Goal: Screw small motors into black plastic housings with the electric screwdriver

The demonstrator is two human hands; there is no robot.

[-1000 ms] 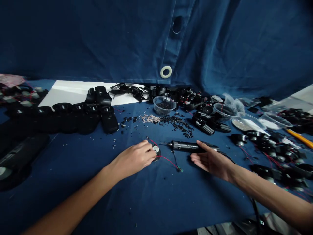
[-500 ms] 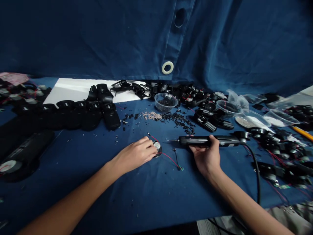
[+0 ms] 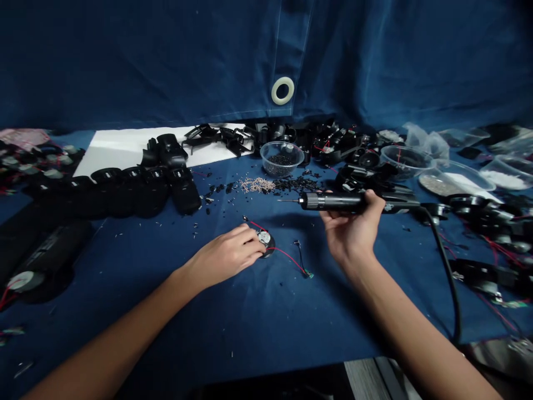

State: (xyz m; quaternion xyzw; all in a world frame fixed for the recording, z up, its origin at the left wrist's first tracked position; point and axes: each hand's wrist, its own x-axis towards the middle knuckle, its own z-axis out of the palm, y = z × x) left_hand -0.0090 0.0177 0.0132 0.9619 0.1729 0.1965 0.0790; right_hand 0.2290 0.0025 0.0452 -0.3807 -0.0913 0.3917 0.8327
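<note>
Black round unit (image 3: 266, 243) with a metal disc face is placed on the blue bench cloth (image 3: 137, 311), mid-frame, and is held at its rim by the left hand (image 3: 222, 258): grip narrow, fingertips touching it. Red wire (image 3: 287, 260) is run from the unit to a small green-tipped connector (image 3: 308, 273), which lies just to its right. Black electric screwdriver (image 3: 333, 202) is held by the right hand (image 3: 352, 233), grip closed round the barrel, bit pointed left, raised off the cloth. Black cord (image 3: 447, 266) is trailed down to the right. Further back: clear bowl (image 3: 282, 158) of black screws, pale screw pile (image 3: 257, 185), scattered black bits (image 3: 297, 183). Black housings (image 3: 125, 191) are lined up at left, wired black units (image 3: 487, 272) are heaped at right. Blue curtain (image 3: 166, 55) with a grommet (image 3: 282, 90) is hung behind.
</note>
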